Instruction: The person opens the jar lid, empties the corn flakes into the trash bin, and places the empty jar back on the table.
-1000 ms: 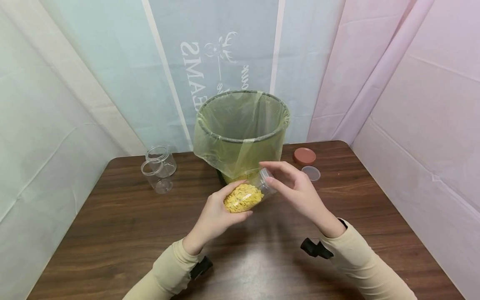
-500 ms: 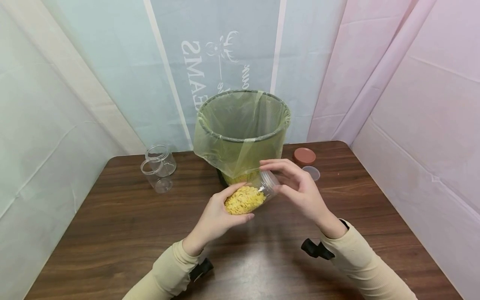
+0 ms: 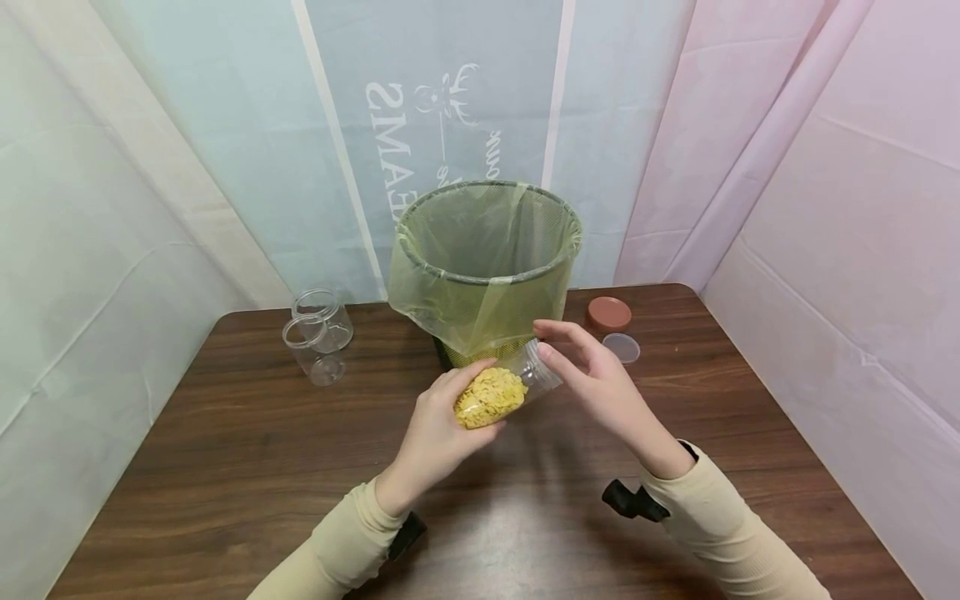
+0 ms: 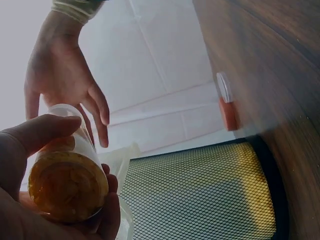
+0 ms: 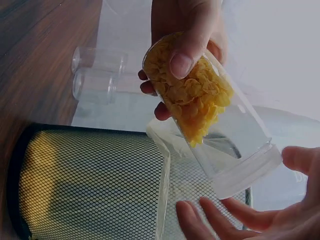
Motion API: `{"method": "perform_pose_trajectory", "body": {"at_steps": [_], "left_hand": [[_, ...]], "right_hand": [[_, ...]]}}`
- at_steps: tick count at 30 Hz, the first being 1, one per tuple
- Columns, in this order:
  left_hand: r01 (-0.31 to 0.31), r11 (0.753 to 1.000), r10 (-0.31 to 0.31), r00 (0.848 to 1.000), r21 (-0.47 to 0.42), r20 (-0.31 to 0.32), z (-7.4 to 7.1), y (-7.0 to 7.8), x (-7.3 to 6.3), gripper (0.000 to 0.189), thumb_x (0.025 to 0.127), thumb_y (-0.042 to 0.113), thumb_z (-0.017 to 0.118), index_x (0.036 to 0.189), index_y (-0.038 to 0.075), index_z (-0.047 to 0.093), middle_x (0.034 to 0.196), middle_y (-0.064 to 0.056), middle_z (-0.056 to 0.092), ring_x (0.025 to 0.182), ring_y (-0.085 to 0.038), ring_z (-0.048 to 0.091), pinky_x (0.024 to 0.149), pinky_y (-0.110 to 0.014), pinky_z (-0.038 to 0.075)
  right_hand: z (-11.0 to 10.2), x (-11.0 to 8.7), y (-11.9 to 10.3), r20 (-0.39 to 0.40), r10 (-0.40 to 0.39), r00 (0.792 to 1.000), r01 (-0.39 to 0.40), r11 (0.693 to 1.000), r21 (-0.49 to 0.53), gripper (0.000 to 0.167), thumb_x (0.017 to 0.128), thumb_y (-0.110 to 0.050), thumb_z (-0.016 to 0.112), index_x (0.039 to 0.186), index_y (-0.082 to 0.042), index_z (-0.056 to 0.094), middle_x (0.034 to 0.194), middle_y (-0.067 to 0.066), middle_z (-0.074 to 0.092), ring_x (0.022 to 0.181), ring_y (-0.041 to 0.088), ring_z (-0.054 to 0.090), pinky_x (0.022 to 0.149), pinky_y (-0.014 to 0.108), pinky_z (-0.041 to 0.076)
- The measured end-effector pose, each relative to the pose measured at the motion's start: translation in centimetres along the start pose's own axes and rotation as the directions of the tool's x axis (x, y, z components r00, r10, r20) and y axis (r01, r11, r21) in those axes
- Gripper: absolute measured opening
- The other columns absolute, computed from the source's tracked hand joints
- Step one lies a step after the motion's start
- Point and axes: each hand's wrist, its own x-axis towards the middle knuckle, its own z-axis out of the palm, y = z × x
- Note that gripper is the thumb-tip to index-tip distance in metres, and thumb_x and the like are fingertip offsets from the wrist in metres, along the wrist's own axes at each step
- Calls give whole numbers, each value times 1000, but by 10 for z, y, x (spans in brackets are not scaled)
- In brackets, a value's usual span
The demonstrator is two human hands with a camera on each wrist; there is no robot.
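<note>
My left hand [image 3: 438,425] grips a clear jar [image 5: 235,120] round its lower part, with the thumb on one side. Yellow flakes [image 3: 491,397] fill the bottom half of the jar, which leans to the right. At its raised end is a clear lid [image 5: 248,171]. My right hand [image 3: 603,387] holds this lid by its edge, thumb at one side and forefinger at the other; the remaining fingers spread out past it. From the left wrist view, the jar's base [image 4: 69,192] faces the camera and hides most of the lid.
Behind the hands stands a mesh bin [image 3: 487,279] lined with a thin yellowish bag [image 3: 435,296]. Two open clear jars [image 3: 313,354] are at the table's back left. A reddish lid [image 3: 609,313] and a clear disc [image 3: 622,347] lie right of the bin on the wooden table [image 3: 225,467].
My right thumb and fingers have shifted round the lid's edge, the thumb dropping and then rising again. The jar and left hand have moved slightly to the right.
</note>
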Motion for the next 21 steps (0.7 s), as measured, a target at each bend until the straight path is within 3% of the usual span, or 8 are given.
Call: {"method": "perform_pose_trajectory", "body": {"at_steps": [4, 9, 15, 21], "left_hand": [[-34, 997, 37, 999, 71, -38, 1, 1, 1, 70, 63, 14, 84, 129, 19, 58, 110, 0, 65, 96, -12, 58, 80, -33, 50], [-23, 997, 27, 998, 73, -50, 0, 2, 1, 70, 63, 14, 85, 128, 20, 58, 109, 0, 66, 96, -12, 58, 80, -33, 50], [42, 999, -43, 999, -34, -12, -3, 2, 1, 71, 63, 13, 86, 127, 23, 58, 116, 2, 65, 99, -12, 60, 83, -31, 51], [160, 972, -145, 985, -172, 96, -5, 5, 0, 66, 65, 16, 87, 124, 25, 60, 111, 5, 67, 91, -11, 60, 77, -26, 50]], "right_hand": [[1, 0, 3, 25, 58, 998, -56, 997, -46, 45, 96, -34, 54, 134, -11, 50, 129, 7, 57, 110, 21, 58, 89, 37, 48], [0, 0, 2, 54, 53, 997, -52, 998, -19, 42, 95, -32, 56, 132, -11, 53, 128, 5, 59, 107, 17, 60, 88, 30, 50], [-2, -1, 0, 81, -22, 996, 19, 999, 42, 42, 94, -25, 59, 133, -10, 53, 130, 3, 58, 113, 12, 57, 88, 24, 50], [-4, -3, -1, 91, -138, 986, 129, 987, 93, 42, 92, -14, 61, 133, -10, 53, 134, 9, 55, 114, 11, 55, 84, 23, 52]]}}
